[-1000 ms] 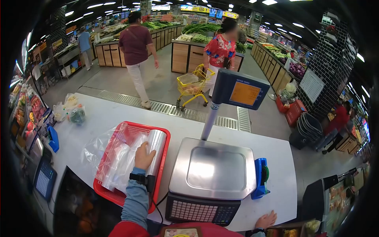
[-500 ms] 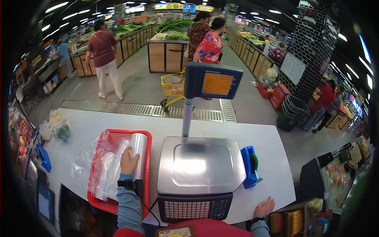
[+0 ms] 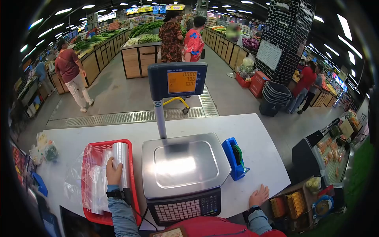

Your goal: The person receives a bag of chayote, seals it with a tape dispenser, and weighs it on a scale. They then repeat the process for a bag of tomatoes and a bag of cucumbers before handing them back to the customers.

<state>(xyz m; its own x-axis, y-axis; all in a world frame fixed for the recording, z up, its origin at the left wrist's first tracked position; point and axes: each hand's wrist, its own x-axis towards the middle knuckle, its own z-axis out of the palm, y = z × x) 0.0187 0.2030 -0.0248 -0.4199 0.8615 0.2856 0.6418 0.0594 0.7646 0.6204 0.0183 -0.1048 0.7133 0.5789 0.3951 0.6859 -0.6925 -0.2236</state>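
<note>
My left hand (image 3: 113,172) is inside the red plastic basket (image 3: 133,185), fingers curled down onto the clear plastic bags (image 3: 96,183). Right beside its thumb lies a roll of clear plastic bags (image 3: 121,162). Flat on the white table near its front right edge rests my right hand (image 3: 259,195), fingers stretched out and holding nothing. Between my hands stands a weighing scale (image 3: 185,160) with a bare metal plate, a keypad and a lit orange display (image 3: 182,81) on a post. A blue tape dispenser (image 3: 235,158) with green tape sits right of the scale.
Bagged produce (image 3: 49,151) lies at the table's left end. Beyond the table (image 3: 252,134) are a yellow cart (image 3: 179,103), vegetable stands (image 3: 136,59) and several people. Stacked dark baskets (image 3: 273,98) stand by the tiled pillar. Trays and packaged food (image 3: 329,152) are at the right.
My view has turned slightly right, shifting the scene left. The person in the maroon shirt has walked on at the left. Both hands keep their places on the bags and table.
</note>
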